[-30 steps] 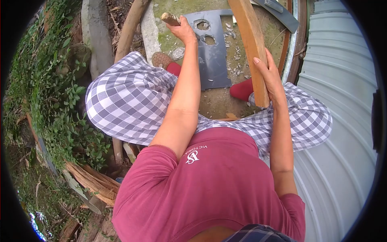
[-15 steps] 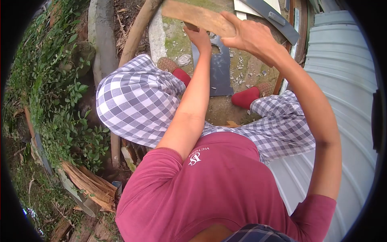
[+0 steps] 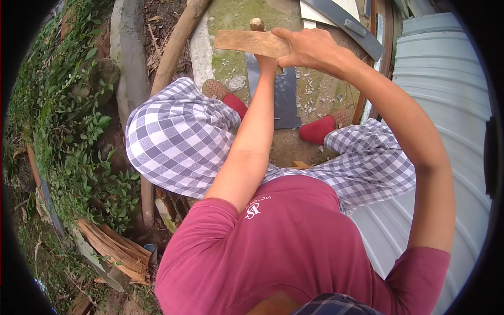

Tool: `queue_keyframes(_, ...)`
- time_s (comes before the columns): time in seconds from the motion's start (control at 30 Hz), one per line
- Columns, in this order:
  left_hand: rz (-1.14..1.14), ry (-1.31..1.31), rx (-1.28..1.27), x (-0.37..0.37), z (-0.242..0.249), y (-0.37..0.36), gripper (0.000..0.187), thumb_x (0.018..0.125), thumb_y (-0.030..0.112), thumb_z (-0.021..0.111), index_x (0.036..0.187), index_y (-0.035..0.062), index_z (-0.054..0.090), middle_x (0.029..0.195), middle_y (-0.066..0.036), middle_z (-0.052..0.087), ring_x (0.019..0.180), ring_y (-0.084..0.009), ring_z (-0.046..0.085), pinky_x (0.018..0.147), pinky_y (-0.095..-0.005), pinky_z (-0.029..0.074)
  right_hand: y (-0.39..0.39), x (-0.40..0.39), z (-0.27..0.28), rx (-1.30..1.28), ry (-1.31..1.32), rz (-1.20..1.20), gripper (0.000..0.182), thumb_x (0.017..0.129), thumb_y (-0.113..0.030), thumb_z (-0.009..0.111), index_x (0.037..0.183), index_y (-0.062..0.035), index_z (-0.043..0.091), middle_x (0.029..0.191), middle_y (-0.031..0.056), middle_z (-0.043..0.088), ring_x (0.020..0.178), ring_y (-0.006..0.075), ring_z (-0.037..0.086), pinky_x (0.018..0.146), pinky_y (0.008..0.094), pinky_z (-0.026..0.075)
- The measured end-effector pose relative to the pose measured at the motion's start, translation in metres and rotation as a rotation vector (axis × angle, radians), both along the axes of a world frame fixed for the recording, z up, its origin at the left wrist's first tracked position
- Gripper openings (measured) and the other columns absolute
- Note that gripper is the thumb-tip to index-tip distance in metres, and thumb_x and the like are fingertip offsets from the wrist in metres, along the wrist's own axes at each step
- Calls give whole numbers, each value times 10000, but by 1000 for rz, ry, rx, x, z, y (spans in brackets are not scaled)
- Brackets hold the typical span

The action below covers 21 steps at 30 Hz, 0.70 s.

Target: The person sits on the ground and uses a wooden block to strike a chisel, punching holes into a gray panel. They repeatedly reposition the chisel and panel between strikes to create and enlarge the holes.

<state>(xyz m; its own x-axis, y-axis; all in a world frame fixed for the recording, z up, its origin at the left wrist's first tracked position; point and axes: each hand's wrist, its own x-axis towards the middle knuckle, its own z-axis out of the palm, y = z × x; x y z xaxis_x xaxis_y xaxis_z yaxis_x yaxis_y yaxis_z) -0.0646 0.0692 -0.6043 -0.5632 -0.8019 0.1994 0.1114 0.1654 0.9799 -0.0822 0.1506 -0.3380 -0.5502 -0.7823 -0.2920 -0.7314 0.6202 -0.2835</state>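
Between curb [image 3: 202,52] and dark strip [image 3: 336,14] edges, the right hand [image 3: 312,46] holds a plank [image 3: 241,43], the left hand [image 3: 265,63] a handle [image 3: 257,24].

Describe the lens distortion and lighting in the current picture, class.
Head view: black rounded borders, and bowed ribs on the pale grey metal sheet; head view again: soft, diffuse-looking daylight, with no hard-edged shadow across the maroon short-sleeved fabric shirt.

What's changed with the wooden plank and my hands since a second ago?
Your right hand has swung the wooden plank leftward and turned it crosswise; it now hides most of your left hand. No release is visible. The gray sheet still lies below.
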Motion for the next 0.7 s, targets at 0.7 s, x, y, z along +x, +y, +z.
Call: queue_keyframes(0.7, 150, -12, 220, 28, 32, -40, 613, 790, 74, 603, 1314, -69, 319, 1236, -196, 458, 1131, -284, 470, 988, -370, 344, 176, 85, -6, -611, -448, -1038, 815, 770, -439, 637, 1402, -28, 328, 1229, 183, 517, 1046, 233, 553, 882, 326, 434)
